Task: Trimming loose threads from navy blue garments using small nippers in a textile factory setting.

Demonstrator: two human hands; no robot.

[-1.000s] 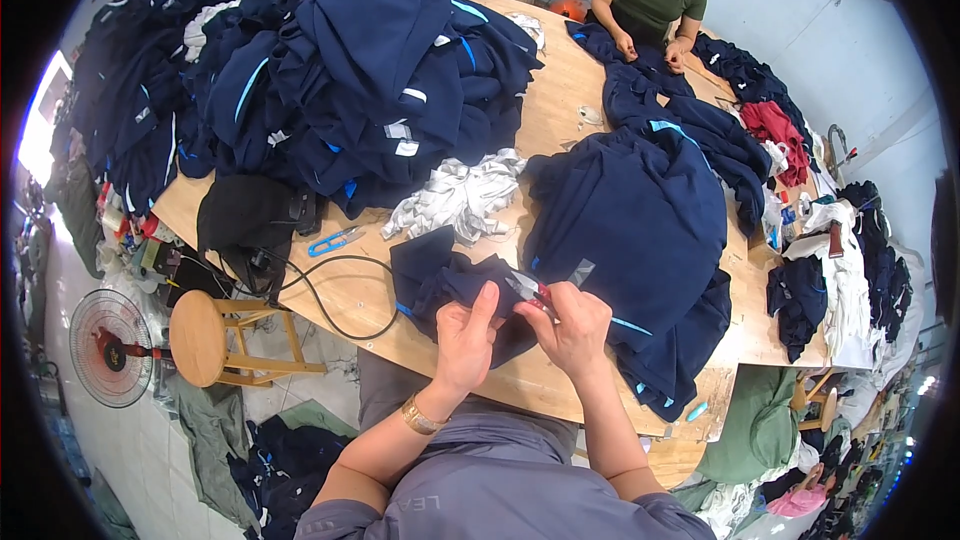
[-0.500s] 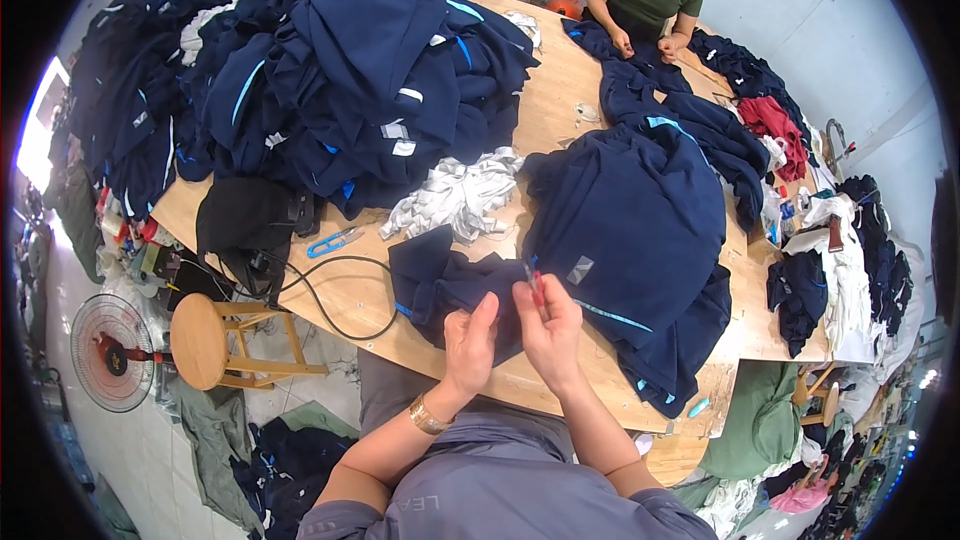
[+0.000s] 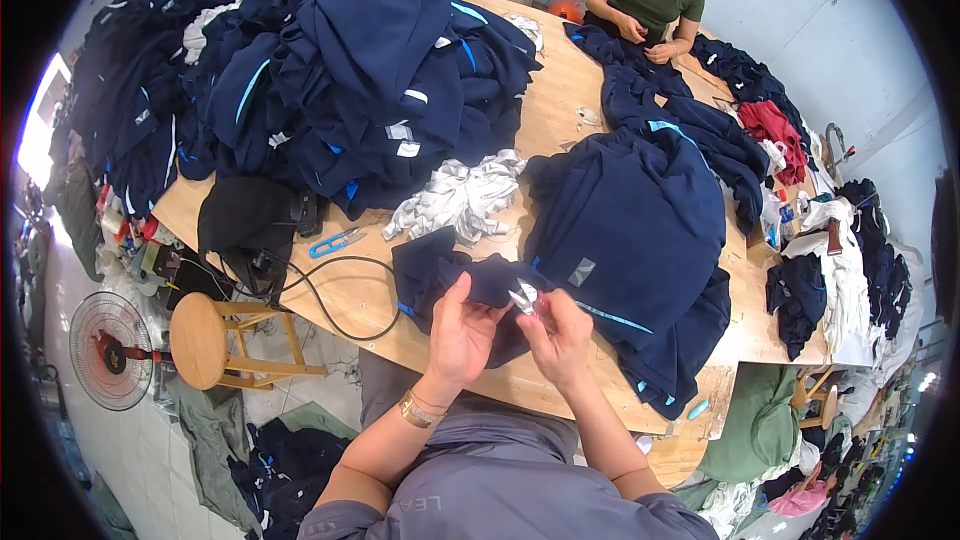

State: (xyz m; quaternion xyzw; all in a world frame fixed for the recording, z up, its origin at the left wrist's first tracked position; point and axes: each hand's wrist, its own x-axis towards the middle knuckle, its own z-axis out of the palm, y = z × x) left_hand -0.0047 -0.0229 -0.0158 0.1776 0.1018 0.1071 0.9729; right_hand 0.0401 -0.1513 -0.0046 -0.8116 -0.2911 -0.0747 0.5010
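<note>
My right hand (image 3: 558, 340) is closed around a pair of thread snips (image 3: 524, 296). Their silver blades stand apart and point up and left, and a bit of red handle shows between the fingers. To the left of it, my left hand (image 3: 463, 337) has its thumb raised and its fingers curled at the edge of a navy garment (image 3: 420, 275). The fingertips are partly hidden by the cloth. Right behind both hands, a larger heap of navy garments (image 3: 640, 230) with light-blue trim is spread on the wooden table (image 3: 555, 80).
A tall navy garment pile (image 3: 370, 40) fills the table's left. White strips (image 3: 460, 195), blue-handled snips (image 3: 335, 243), a black bag (image 3: 245, 220) and a cable (image 3: 320, 292) lie nearer. A stool (image 3: 200, 340) and fan (image 3: 112, 352) stand left. A co-worker (image 3: 645, 0) handles cloth at the far side.
The snips have turned so their blades show fully. My left hand has shifted slightly left and opened toward the cloth, while my right hand moved a little down and right.
</note>
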